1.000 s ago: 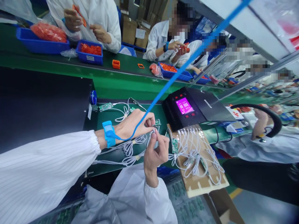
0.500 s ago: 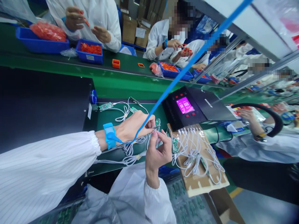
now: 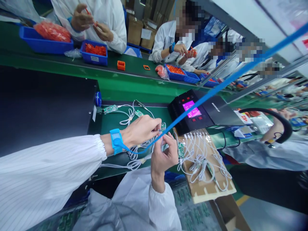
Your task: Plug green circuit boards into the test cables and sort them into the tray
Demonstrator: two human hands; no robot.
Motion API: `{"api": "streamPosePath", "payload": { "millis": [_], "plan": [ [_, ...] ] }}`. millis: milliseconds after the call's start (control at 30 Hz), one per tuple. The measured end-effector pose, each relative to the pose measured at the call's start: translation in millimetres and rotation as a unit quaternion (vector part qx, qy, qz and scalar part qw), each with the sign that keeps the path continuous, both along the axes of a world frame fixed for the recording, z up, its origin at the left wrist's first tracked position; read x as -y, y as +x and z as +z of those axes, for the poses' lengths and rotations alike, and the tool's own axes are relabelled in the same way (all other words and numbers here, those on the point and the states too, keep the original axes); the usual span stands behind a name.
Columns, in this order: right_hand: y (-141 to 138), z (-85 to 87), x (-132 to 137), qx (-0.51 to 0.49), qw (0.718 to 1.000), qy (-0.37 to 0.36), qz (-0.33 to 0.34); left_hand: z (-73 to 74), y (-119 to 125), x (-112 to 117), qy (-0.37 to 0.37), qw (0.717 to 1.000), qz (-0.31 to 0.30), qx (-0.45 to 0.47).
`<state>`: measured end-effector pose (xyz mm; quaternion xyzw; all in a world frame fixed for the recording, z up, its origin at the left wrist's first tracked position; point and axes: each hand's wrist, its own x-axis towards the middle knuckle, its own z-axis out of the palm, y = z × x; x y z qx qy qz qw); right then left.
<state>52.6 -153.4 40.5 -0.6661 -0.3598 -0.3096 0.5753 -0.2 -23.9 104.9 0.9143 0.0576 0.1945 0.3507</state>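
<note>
My left hand (image 3: 141, 129), wearing a blue wrist strap (image 3: 116, 141), is closed in a pinch, its fingertips meeting those of my right hand (image 3: 165, 153). Between them is a small metallic piece, too tiny and too covered to name. Just beyond the fingertips shows a green circuit board (image 3: 163, 125); whether either hand grips it is unclear. Coiled white cables (image 3: 134, 155) lie beneath and beside my left hand. Further back, another circuit board (image 3: 110, 109) sits with a white cable attached. To the right of my right hand is a circuit board (image 3: 180, 150) at the cardboard's edge.
A black tester (image 3: 207, 109) with a lit pink screen stands right, white cables running from it over a cardboard sheet (image 3: 192, 187). A large black box (image 3: 48, 106) fills the left. The blue strap cord (image 3: 216, 91) crosses the view. Co-workers sit opposite behind blue bins (image 3: 48, 45).
Both hands stay pinched together at nearly the same spot. The blue cord has swung rightward and lower across the view. Opposite, a co-worker's hands have come closer together.
</note>
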Motion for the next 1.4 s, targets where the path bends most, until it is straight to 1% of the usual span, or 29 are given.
{"api": "streamPosePath", "payload": {
  "millis": [167, 267, 333, 433, 500, 567, 633, 700, 767, 867, 933, 1067, 1333, 1400],
  "plan": [
    [0.4, -1.5, -0.4, -0.008, 1.000, -0.009, -0.024, 4.7, -1.2, 4.4, 0.039, 0.999, 0.014, -0.027],
    [-0.7, -2.3, -0.9, -0.010, 0.999, -0.023, -0.039, 5.9, -2.7, 5.3, 0.057, 0.997, 0.007, -0.044],
    [-2.1, -3.3, -1.8, -0.012, 0.999, -0.023, -0.030, 5.0, -4.1, 5.5, 0.059, 0.997, -0.001, -0.054],
    [-3.7, -4.9, -4.2, -0.014, 1.000, -0.014, -0.014, -1.3, -5.6, 4.0, 0.056, 0.997, -0.006, -0.053],
    [-3.2, -4.9, -5.5, -0.020, 1.000, -0.015, -0.013, -6.8, -5.0, 2.2, 0.047, 0.998, -0.006, -0.033],
    [-1.3, -3.8, -5.8, -0.030, 0.999, -0.028, -0.011, -9.9, -3.1, 0.7, 0.017, 1.000, 0.005, -0.019],
    [1.4, -2.1, -4.9, -0.032, 0.999, -0.040, -0.005, -8.9, -0.8, 0.1, -0.027, 0.999, 0.021, -0.020],
    [4.3, -0.8, -3.7, -0.027, 0.999, -0.037, -0.004, -5.6, 1.2, -0.2, -0.049, 0.998, 0.034, -0.024],
    [6.5, -0.2, -2.8, -0.020, 0.999, -0.028, -0.004, -2.8, 2.1, -1.0, -0.028, 0.999, 0.035, -0.024],
    [7.9, 0.0, -2.4, -0.004, 1.000, -0.027, 0.006, -3.1, 1.5, -2.9, 0.035, 0.999, 0.026, -0.031],
    [7.8, 0.4, -2.4, 0.008, 0.999, -0.032, 0.008, -5.1, 0.6, -3.6, 0.067, 0.997, 0.010, -0.035],
    [6.2, 0.9, -2.5, 0.007, 0.999, -0.038, -0.009, -8.2, -0.5, -2.9, 0.121, 0.991, -0.026, -0.047],
    [-0.5, -5.2, -4.5, -0.011, 1.000, -0.021, -0.020, -5.9, -1.8, 0.8, 0.174, 0.982, -0.045, -0.064],
    [-2.6, -4.6, -5.6, -0.016, 0.999, -0.023, -0.021, -6.0, -2.7, 1.6, 0.172, 0.982, -0.040, -0.066]
  ]
}}
